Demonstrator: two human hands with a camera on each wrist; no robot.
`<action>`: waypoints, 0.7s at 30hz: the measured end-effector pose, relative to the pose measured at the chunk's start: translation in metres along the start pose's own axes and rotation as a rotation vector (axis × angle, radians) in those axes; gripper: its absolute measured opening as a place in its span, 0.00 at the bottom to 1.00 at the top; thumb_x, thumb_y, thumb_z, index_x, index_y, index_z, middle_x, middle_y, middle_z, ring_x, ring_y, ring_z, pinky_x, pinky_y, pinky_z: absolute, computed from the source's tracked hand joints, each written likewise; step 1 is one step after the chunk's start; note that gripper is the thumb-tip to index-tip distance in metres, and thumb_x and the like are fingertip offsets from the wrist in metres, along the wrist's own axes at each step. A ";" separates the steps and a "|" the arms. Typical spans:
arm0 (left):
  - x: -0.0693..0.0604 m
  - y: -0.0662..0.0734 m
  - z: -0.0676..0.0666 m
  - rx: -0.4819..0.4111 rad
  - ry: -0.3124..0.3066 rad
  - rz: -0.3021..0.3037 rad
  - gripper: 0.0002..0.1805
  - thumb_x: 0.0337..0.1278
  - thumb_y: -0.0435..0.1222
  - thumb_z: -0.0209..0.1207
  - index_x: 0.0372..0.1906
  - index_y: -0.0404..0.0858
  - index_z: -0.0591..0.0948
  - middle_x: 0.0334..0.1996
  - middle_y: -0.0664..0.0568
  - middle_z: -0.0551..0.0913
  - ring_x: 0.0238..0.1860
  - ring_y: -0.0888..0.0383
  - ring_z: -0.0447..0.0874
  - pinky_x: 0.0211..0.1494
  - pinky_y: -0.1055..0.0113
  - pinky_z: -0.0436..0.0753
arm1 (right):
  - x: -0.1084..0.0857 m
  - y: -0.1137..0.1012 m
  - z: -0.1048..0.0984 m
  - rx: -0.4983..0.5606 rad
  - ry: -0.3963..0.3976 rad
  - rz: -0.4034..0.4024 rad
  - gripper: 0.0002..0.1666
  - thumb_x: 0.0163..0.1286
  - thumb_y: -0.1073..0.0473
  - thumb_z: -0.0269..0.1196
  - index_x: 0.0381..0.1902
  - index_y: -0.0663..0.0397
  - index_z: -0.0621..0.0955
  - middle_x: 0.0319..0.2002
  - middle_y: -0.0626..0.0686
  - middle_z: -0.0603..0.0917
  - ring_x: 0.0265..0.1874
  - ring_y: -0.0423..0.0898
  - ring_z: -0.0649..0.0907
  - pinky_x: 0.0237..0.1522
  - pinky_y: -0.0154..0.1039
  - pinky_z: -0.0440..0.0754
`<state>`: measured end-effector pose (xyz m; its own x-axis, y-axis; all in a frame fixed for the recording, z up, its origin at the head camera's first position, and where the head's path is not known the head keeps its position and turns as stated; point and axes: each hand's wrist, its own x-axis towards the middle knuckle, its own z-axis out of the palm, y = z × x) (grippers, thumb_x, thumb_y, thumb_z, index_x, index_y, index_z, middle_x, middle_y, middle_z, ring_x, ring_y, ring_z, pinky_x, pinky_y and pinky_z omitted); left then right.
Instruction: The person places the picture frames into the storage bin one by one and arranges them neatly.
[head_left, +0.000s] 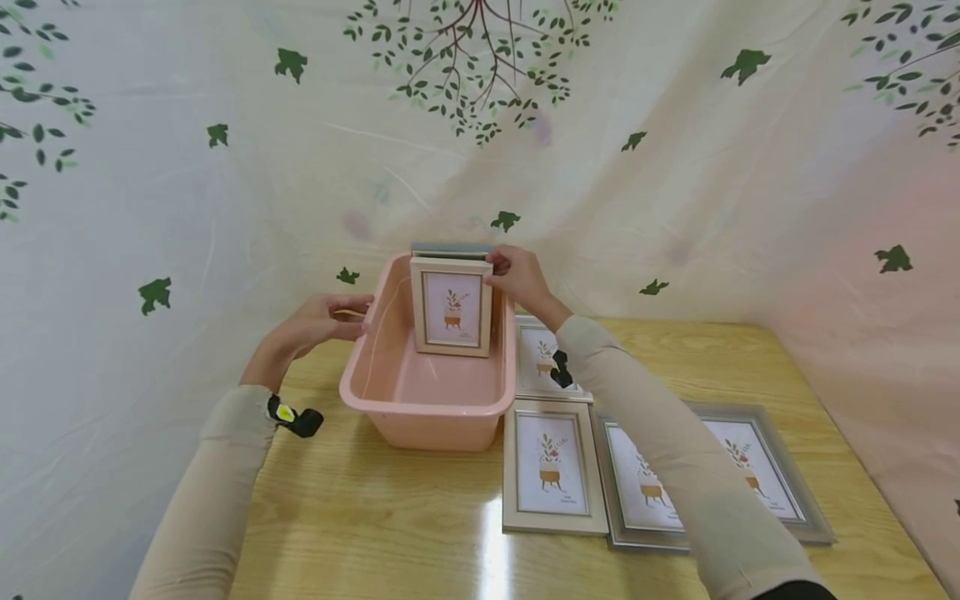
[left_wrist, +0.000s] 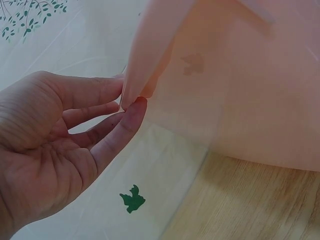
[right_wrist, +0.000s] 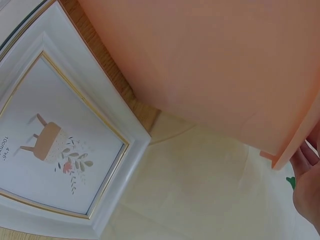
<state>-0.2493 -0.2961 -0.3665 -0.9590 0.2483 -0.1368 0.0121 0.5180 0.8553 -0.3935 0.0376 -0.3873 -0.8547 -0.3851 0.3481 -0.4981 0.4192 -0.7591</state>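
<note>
A pink plastic basin (head_left: 431, 427) stands on the table. My left hand (head_left: 318, 321) holds its left rim, and the left wrist view shows the thumb and fingers pinching the basin's edge (left_wrist: 150, 60). Inside, a cream picture frame (head_left: 417, 308) with a potted-plant print stands nearly upright against the far end. Behind it shows the blue-grey top edge of another frame (head_left: 450, 248). My right hand (head_left: 521, 275) pinches the cream frame at its upper right corner. In the right wrist view only part of the right hand (right_wrist: 307, 190) appears, beyond the basin's rim; its fingertips are hidden.
Right of the basin lie a white picture frame (head_left: 531, 386), a cream frame (head_left: 555, 523) and a wide silver double frame (head_left: 798, 492), partly under the right forearm. The wooden table (head_left: 375, 517) meets a printed curtain (head_left: 262, 192) behind the basin.
</note>
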 end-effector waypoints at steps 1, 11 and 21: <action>0.000 0.000 0.000 0.001 -0.001 -0.002 0.36 0.70 0.36 0.62 0.78 0.35 0.63 0.72 0.34 0.70 0.68 0.37 0.75 0.61 0.56 0.85 | 0.000 0.001 0.000 -0.005 0.004 -0.003 0.16 0.63 0.70 0.71 0.49 0.70 0.83 0.46 0.66 0.87 0.45 0.58 0.87 0.53 0.48 0.87; 0.000 0.002 0.000 -0.026 -0.007 -0.015 0.36 0.69 0.35 0.62 0.78 0.34 0.63 0.72 0.33 0.69 0.67 0.37 0.75 0.61 0.56 0.85 | -0.003 0.001 -0.011 -0.041 0.034 -0.034 0.16 0.64 0.67 0.71 0.48 0.69 0.83 0.46 0.65 0.86 0.46 0.58 0.87 0.53 0.48 0.87; 0.001 -0.001 0.000 -0.013 0.001 -0.027 0.37 0.69 0.36 0.63 0.78 0.35 0.63 0.72 0.34 0.70 0.68 0.37 0.74 0.62 0.54 0.84 | -0.002 0.010 -0.032 -0.107 0.102 -0.048 0.19 0.65 0.66 0.71 0.51 0.72 0.82 0.49 0.68 0.85 0.47 0.61 0.85 0.55 0.52 0.86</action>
<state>-0.2507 -0.2968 -0.3675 -0.9590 0.2341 -0.1595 -0.0174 0.5135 0.8579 -0.4010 0.0688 -0.3777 -0.8370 -0.3242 0.4409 -0.5472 0.4895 -0.6789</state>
